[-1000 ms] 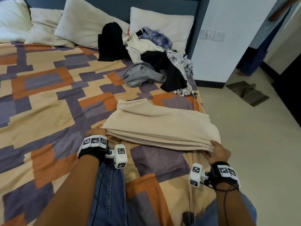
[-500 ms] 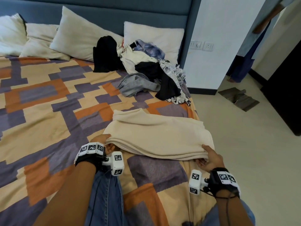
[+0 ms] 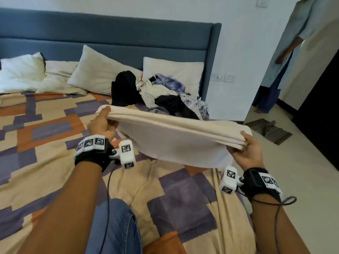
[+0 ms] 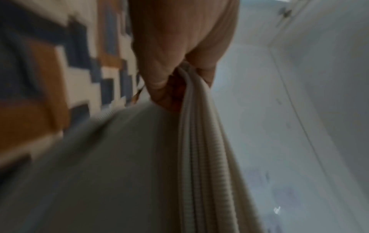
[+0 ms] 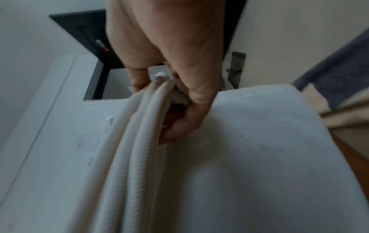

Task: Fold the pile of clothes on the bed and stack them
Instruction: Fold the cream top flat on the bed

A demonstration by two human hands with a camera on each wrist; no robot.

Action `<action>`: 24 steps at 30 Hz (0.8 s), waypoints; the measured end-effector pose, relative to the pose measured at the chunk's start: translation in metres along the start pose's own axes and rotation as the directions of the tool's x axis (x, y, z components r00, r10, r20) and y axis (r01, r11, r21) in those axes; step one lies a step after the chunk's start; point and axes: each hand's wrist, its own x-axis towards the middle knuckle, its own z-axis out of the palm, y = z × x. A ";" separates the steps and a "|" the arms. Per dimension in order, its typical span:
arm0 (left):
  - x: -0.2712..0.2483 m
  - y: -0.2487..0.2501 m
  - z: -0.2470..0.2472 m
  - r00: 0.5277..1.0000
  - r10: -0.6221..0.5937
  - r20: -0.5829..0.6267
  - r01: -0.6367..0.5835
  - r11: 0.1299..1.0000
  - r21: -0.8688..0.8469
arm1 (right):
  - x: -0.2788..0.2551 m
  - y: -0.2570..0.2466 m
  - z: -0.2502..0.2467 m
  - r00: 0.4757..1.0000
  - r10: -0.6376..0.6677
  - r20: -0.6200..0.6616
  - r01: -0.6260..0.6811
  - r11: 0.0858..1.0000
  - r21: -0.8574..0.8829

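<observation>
A folded cream garment hangs in the air above the patterned bedspread, stretched between both hands. My left hand pinches its left corner, thumb on top; in the left wrist view the stacked ribbed edges run out from between the fingers. My right hand grips the right corner, thumb over the layered edge; the right wrist view shows the cream garment's folds clamped in the fingers. A pile of unfolded clothes, black, white, blue and patterned, lies near the headboard behind the garment.
Several white pillows lean on the blue headboard. My denim-clad knee rests on the bed's near edge. To the right are the tiled floor, a mat, and a person standing in the doorway.
Both hands have lifted the folded cream garment off the bedspread and raised it into the air. The head view has tilted upward, showing more headboard and wall.
</observation>
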 end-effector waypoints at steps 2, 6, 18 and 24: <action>0.007 0.006 -0.013 0.990 -0.139 0.007 0.138 0.985 0.108 | -0.003 -0.001 0.005 0.996 0.085 0.003 -0.084 0.993 -0.078; 0.008 0.006 -0.035 0.956 -0.291 0.032 0.287 0.954 0.089 | -0.005 -0.002 0.003 0.985 0.168 -0.035 -0.170 0.982 -0.087; 0.024 0.011 0.012 0.977 -0.208 0.043 0.204 0.975 0.085 | 0.047 0.003 0.021 0.981 0.157 -0.117 -0.171 0.979 -0.113; 0.053 -0.004 -0.019 0.967 -0.253 0.014 0.239 0.930 0.279 | 0.059 0.014 -0.003 0.989 0.086 -0.123 -0.110 0.974 -0.198</action>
